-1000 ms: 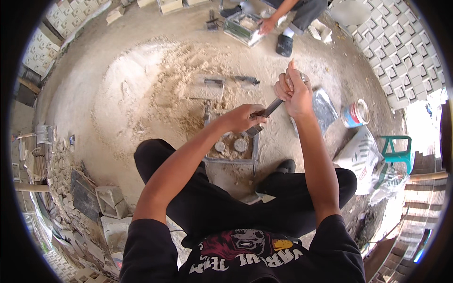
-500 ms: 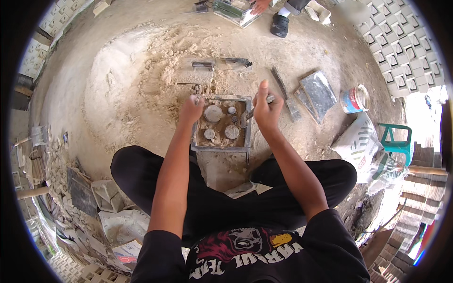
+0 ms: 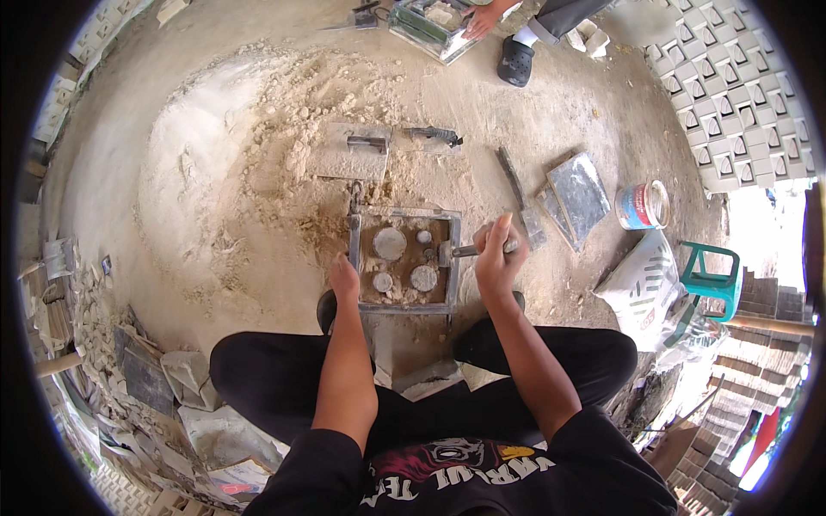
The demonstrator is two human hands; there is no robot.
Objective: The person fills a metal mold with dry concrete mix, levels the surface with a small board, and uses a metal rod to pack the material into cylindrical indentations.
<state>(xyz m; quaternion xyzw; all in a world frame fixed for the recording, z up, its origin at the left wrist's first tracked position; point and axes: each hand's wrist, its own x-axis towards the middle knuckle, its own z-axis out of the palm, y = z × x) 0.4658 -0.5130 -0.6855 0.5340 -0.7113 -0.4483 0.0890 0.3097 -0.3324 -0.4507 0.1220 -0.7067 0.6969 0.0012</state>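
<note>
A square metal mould frame lies on the sandy ground before my crossed legs. Inside it are round grey cores set in brown sand. My left hand rests on the frame's left edge, fingers closed against it. My right hand is shut on a small hammer; its head is at the frame's right wall and the handle runs right through my fist.
A flat trowel and a second tool lie beyond the frame. A long metal bar, grey plates, a paint can and a sack are at right. Another person's foot and mould are at top.
My right hand has come down from a raised position to the frame's right side with the hammer. My left hand has shifted from the frame's top to its left edge.
</note>
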